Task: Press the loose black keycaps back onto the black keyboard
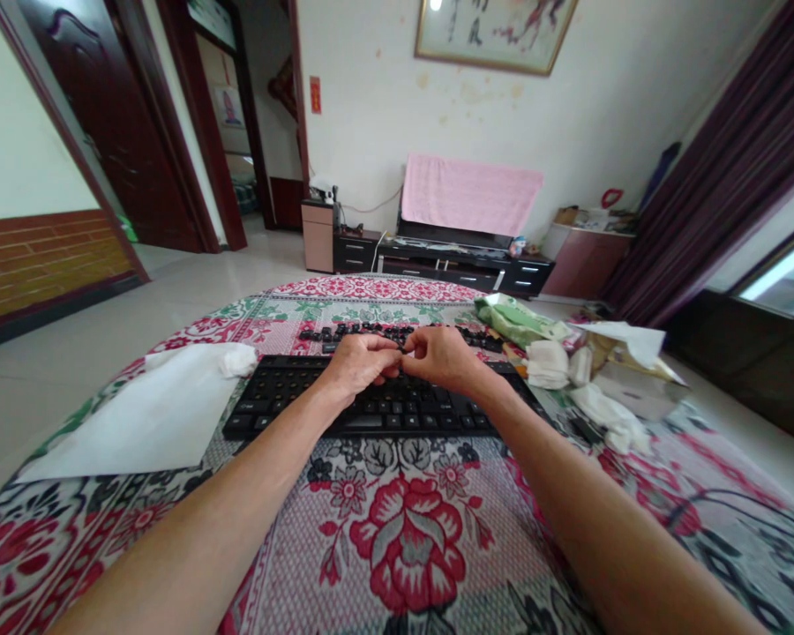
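A black keyboard (370, 425) lies across the patterned tablecloth, some key positions in its upper part bare of caps. Over its middle, my left hand (363, 363) and my right hand (440, 357) meet at the fingertips. Both are closed in a pinch around a small black keycap (402, 349), mostly hidden by the fingers. Just behind the keyboard, loose black keycaps (334, 333) are spread in a row, partly covered by my hands.
White paper (138, 410) with a crumpled tissue (236, 360) lies left. To the right are a green tissue packet (520, 319), folded tissues (546, 363), a box (635, 379) and a crumpled white cloth (612, 417). A dark cable (734, 503) crosses the near right tablecloth (410, 547).
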A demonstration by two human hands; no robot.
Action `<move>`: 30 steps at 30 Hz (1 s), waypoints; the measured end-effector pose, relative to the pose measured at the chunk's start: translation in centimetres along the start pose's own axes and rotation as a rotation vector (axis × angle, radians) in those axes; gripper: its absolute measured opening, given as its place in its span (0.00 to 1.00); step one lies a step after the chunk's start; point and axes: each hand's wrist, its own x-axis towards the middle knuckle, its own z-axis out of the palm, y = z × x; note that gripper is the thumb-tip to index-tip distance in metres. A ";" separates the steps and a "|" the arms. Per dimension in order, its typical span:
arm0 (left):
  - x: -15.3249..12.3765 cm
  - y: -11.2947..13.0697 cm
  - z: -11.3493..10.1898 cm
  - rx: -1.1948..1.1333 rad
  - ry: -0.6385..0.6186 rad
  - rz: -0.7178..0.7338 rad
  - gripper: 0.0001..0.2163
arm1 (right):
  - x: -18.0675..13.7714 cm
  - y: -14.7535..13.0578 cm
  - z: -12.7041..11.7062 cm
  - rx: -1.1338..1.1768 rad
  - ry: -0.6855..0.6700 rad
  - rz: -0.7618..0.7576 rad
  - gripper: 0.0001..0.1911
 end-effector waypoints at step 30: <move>-0.7 -0.5 -1.3 0.596 -0.189 0.322 0.11 | -2.1 1.3 -0.4 0.247 -0.292 -0.099 0.09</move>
